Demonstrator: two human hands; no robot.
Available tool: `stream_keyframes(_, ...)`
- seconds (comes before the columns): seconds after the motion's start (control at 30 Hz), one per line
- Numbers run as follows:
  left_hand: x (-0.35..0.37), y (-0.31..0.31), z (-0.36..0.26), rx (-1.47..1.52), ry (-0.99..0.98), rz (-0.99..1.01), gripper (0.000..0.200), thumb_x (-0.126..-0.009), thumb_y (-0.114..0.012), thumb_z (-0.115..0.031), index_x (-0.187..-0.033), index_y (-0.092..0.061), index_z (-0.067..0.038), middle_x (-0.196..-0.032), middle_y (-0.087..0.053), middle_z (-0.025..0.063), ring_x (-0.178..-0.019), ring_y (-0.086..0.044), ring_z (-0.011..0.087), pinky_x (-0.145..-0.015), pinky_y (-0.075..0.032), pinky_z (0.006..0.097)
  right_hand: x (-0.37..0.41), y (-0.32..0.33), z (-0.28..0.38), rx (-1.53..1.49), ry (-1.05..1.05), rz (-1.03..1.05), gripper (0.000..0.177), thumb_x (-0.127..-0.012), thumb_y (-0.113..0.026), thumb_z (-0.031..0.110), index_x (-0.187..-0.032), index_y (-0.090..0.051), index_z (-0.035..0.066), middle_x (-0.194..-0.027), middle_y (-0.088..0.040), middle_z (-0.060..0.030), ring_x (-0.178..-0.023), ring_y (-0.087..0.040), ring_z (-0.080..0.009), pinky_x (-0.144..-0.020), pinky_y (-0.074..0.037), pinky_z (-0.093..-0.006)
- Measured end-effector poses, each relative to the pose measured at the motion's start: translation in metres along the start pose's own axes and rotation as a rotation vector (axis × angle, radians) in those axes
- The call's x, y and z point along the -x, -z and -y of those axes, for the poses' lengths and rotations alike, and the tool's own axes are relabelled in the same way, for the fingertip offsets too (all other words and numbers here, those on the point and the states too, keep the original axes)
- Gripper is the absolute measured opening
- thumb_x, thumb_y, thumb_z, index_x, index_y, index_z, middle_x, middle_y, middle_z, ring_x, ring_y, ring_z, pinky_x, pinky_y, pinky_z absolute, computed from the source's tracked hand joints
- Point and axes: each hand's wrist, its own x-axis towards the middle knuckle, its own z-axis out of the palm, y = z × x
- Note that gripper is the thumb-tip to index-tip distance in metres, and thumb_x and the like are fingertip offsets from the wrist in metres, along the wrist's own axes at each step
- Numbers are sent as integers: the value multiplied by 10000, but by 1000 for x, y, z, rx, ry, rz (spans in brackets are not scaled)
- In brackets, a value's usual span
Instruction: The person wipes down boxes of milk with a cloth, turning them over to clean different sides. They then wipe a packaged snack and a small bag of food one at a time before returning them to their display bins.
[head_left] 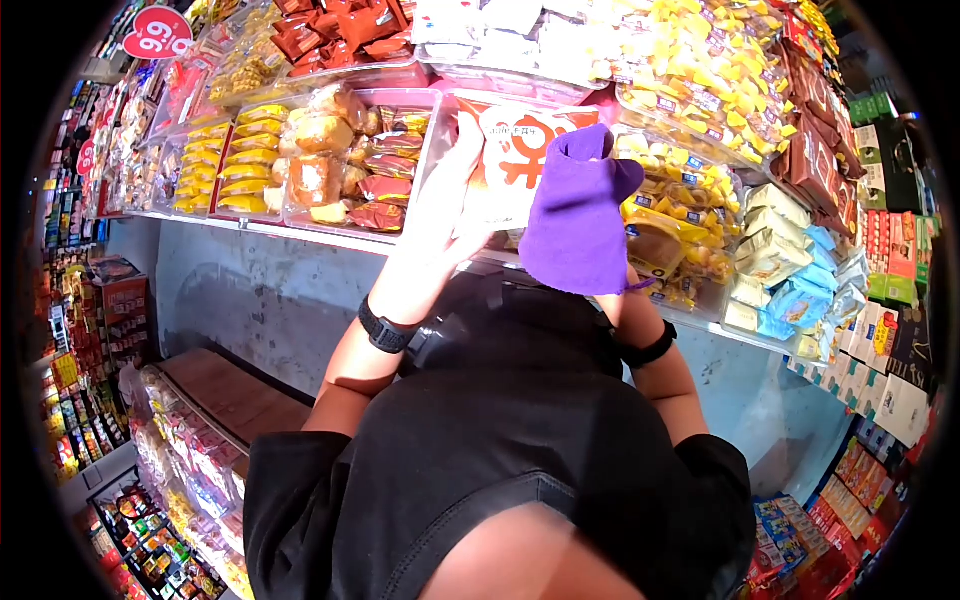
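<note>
A snack packet [519, 165], white with red edges and a red printed figure, stands up between my hands at the front of the display. My left hand [448, 195] grips its left edge, with the fingers running up along the side. Purple mitt-like cloth [578, 215] covers my right hand and overlaps the packet's right part. Only the base of that hand and the wrist [615, 302] show below the cloth; the fingers are hidden inside it. Each wrist has a black band, the left one [385, 328] in full view.
Clear bins line the shelf: yellow-wrapped snacks [250, 158], breads and red packs [322, 165] left, yellow packets [690, 85] right. Pale and blue packs [790, 270] sit at the right edge. A grey-blue panel [265, 295] drops below the shelf lip. Low racks [195, 440] stand at left.
</note>
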Motion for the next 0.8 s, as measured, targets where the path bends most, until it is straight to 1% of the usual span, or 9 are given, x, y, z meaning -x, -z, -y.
stream_keyframes(0.2,10,-7,-16,-56,118,-83,773,-718,-642,-103,-1383,-255,-28,-1413,-273,152,-1294,-278,231,-1037,-264,334,14,5,-1,-288,-56,-66,480,-905,-472,266,-1321,-351,58,-1286,-448,-127,-1172,-449,-255,-949,-398,-373)
stream_keyframes(0.27,20,-8,-6,145,322,-106,757,-714,-656,-103,-1364,-279,-13,-1389,-308,151,-1275,-306,233,-1034,-262,332,16,8,-1,-381,-67,-77,481,-907,-469,268,-1323,-347,58,-1286,-448,-126,-1171,-449,-255,-948,-399,-373)
stream_keyframes(0.4,20,-8,-16,29,212,-32,676,-798,-614,-136,-1374,-275,-33,-1389,-313,137,-1257,-326,218,-1024,-278,319,19,5,0,-519,-81,-79,484,-910,-462,273,-1327,-340,59,-1287,-446,-125,-1171,-449,-254,-946,-402,-373)
stream_keyframes(0.47,19,-7,-7,-325,4,-49,558,-826,-589,-138,-1318,-352,-24,-1300,-393,144,-1187,-386,195,-979,-326,310,20,0,1,-589,-90,-78,485,-912,-459,275,-1329,-336,59,-1288,-445,-125,-1171,-449,-254,-944,-404,-373)
stream_keyframes(0.53,-22,-19,5,863,465,-236,429,-845,-554,-98,-1242,-411,-23,-1206,-439,128,-1116,-428,162,-927,-369,285,19,-3,2,-672,-102,-80,487,-914,-456,277,-1331,-333,60,-1289,-445,-125,-1170,-449,-253,-943,-405,-373)
stream_keyframes(0.57,-30,-19,9,863,464,-238,429,-845,-554,-98,-1242,-411,-23,-1206,-439,128,-1116,-428,162,-927,-369,285,19,-5,3,-726,-108,-78,487,-915,-454,279,-1332,-331,60,-1289,-444,-124,-1170,-450,-253,-943,-406,-373)
stream_keyframes(0.67,-36,-17,11,582,210,-253,400,-813,-584,-72,-1182,-439,-25,-1095,-436,118,-1023,-448,154,-871,-397,267,13,-14,6,-898,-135,-99,489,-918,-449,282,-1336,-325,60,-1290,-443,-124,-1170,-450,-252,-941,-408,-374)
stream_keyframes(0.73,-33,-17,5,-407,-108,-575,489,-765,-635,-68,-1206,-429,-28,-1021,-404,103,-967,-444,179,-844,-397,278,8,-19,7,-1012,-160,-138,490,-919,-446,284,-1338,-322,60,-1291,-442,-123,-1170,-450,-252,-940,-409,-374)
stream_keyframes(0.8,-40,-18,-1,-636,-614,-758,536,-674,-644,17,-1185,-487,-21,-981,-437,106,-913,-474,232,-771,-435,340,5,-22,7,-1076,-143,-150,492,-921,-443,287,-1340,-318,61,-1291,-442,-123,-1169,-450,-251,-938,-411,-374)
